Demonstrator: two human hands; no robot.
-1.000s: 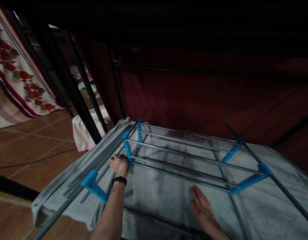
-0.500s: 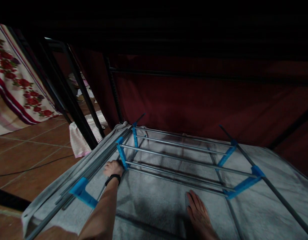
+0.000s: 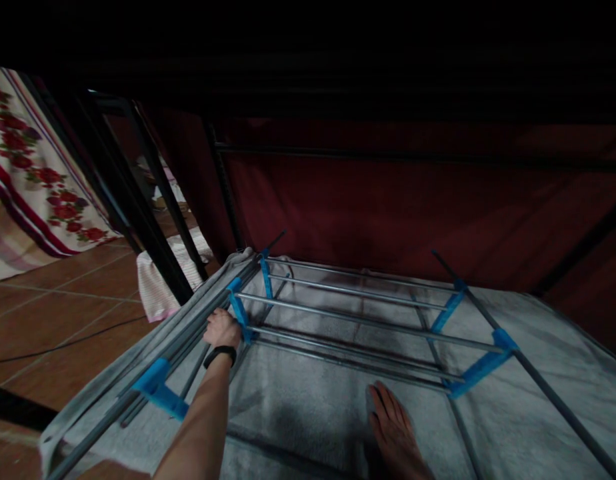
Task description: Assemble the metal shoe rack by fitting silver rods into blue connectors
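My left hand [image 3: 222, 327], with a black band on its wrist, is closed on a grey metal tube [image 3: 193, 373] at the left side of a rack frame. Its fingertips are partly hidden. Just right of the hand is a blue plastic connector [image 3: 239, 310] joining the side tubes to the crossbars. Another blue connector [image 3: 161, 389] sits on the same side, nearer to me. Long metal crossbars [image 3: 368, 320] run across to blue connectors [image 3: 483, 373] on the right side. My right hand is out of view.
The frame lies on a grey blanket [image 3: 308, 413]. A bare foot [image 3: 395, 427] rests on it in front of the crossbars. Several loose tubes [image 3: 133, 407] lie along the left edge. Black metal posts [image 3: 158, 247] stand at left, and a dark red cloth [image 3: 388, 207] hangs behind.
My left hand has shifted slightly up and left on the side of the frame, and its fingers look less tucked under. The view has tilted slightly.
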